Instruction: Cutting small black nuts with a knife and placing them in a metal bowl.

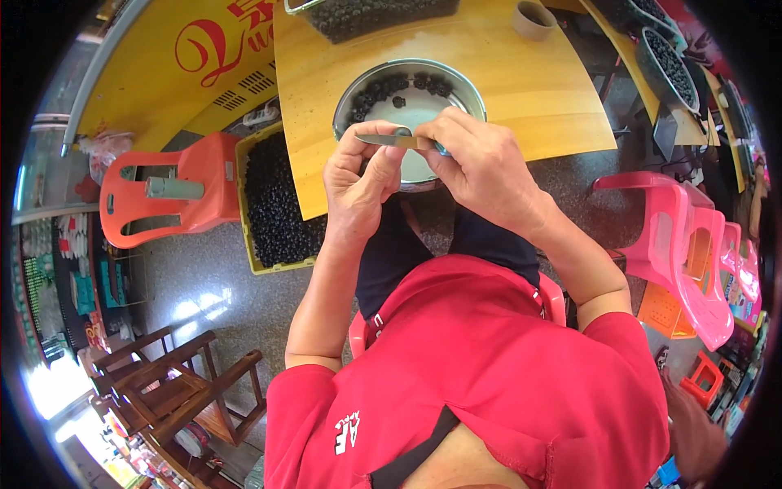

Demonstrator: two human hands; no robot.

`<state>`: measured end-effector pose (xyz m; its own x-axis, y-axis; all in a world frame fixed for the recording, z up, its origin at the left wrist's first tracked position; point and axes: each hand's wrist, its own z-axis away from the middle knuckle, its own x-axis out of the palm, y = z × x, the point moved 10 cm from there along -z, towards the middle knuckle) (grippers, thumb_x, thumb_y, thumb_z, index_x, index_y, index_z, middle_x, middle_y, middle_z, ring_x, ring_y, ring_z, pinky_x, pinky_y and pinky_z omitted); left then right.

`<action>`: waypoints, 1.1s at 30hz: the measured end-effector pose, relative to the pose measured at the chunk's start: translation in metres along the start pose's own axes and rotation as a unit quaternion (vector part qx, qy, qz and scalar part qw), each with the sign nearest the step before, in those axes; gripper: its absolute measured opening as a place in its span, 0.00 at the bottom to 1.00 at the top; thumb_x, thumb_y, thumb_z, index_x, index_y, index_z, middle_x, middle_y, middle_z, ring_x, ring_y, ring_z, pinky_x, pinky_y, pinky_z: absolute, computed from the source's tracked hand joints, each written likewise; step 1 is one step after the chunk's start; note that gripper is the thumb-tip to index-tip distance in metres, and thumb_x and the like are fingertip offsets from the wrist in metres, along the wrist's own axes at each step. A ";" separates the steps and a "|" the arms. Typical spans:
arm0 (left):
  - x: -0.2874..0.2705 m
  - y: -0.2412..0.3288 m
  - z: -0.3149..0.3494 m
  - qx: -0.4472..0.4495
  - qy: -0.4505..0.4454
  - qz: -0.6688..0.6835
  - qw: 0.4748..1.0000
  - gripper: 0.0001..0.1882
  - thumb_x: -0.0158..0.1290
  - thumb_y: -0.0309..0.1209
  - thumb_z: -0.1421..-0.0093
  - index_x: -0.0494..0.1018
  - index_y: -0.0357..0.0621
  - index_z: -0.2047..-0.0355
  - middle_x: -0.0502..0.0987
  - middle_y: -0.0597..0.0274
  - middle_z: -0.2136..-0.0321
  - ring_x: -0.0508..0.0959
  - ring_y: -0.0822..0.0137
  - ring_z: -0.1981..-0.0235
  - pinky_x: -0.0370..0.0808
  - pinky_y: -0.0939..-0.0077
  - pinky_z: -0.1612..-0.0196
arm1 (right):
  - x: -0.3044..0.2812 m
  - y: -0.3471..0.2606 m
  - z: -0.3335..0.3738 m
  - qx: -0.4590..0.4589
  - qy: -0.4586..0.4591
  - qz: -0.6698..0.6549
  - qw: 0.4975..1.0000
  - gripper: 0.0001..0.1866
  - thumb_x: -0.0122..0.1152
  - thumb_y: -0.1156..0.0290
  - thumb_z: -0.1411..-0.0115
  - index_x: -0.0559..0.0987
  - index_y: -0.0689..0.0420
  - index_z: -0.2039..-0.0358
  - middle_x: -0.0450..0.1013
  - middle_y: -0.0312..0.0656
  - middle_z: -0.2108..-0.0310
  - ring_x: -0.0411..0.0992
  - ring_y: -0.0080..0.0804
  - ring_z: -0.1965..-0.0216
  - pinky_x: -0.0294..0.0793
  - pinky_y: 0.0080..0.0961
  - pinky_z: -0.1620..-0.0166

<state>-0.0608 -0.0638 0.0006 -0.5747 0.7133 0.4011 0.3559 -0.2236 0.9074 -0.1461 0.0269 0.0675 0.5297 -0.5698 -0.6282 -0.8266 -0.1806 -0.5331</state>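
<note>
1. The left hand (358, 175) and the right hand (481, 167) met over a metal basin (468, 94) at the near edge of a yellow table (529, 81); both were raised just above the basin's near rim
2. The right hand was closed on a small knife (397, 141); its blade lay level and pointed toward the left hand, the tip touching or just beside the left thumb
3. The left fingers were pinched together by the blade tip; whatever they pinched was hidden, so I could not tell what they held
4. The basin held small dark round pieces (399, 85) along its far side, with pale liquid or a bare bottom nearer; one piece lay apart from the rest
5. A yellow crate (244, 212) full of the same dark pieces stood on the floor to the left, beside an orange chair (204, 183); a cup (533, 20) stood further back on the table; pink chairs (684, 253) were stacked well apart to the right
6. Risk, as I judged it: the blade ran straight at the left thumb, so a slip on a small, round, possibly wet piece could have nicked it; a loosened pinch could have dropped the piece past the rim onto the lap or floor instead of into the basin
</note>
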 end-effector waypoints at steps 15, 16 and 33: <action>0.010 0.003 0.010 -0.034 -0.073 0.038 0.996 0.09 0.55 0.25 0.40 0.70 0.39 0.59 0.67 0.72 0.82 0.60 0.82 0.85 0.55 0.87 0.82 | 0.008 0.032 0.002 0.034 -0.008 0.077 0.996 0.05 0.60 0.76 0.45 0.75 0.59 0.67 0.73 0.44 0.72 0.74 0.46 0.71 0.72 0.34 0.70; 0.004 0.005 0.011 -0.032 -0.069 0.037 0.996 0.09 0.55 0.25 0.40 0.70 0.39 0.59 0.67 0.72 0.82 0.60 0.82 0.85 0.55 0.87 0.82 | 0.007 0.039 0.003 0.052 -0.010 0.080 0.995 0.05 0.59 0.75 0.44 0.75 0.60 0.67 0.73 0.45 0.71 0.74 0.47 0.70 0.72 0.35 0.68; -0.363 -0.077 0.099 -0.107 0.443 -0.015 0.890 0.27 0.49 0.46 0.39 0.70 0.36 0.49 0.74 0.55 0.54 0.73 0.62 0.56 0.67 0.69 0.50 | -0.018 0.079 0.018 0.178 -0.026 -0.009 0.984 0.13 0.58 0.67 0.38 0.76 0.66 0.63 0.73 0.47 0.74 0.66 0.28 0.77 0.65 0.25 0.72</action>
<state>0.1932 -0.2394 -0.2270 -0.9707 -0.0620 0.2322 0.2371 -0.4030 0.8839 -0.2174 0.0369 0.0267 0.5611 -0.5254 -0.6396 -0.7023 0.1067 -0.7038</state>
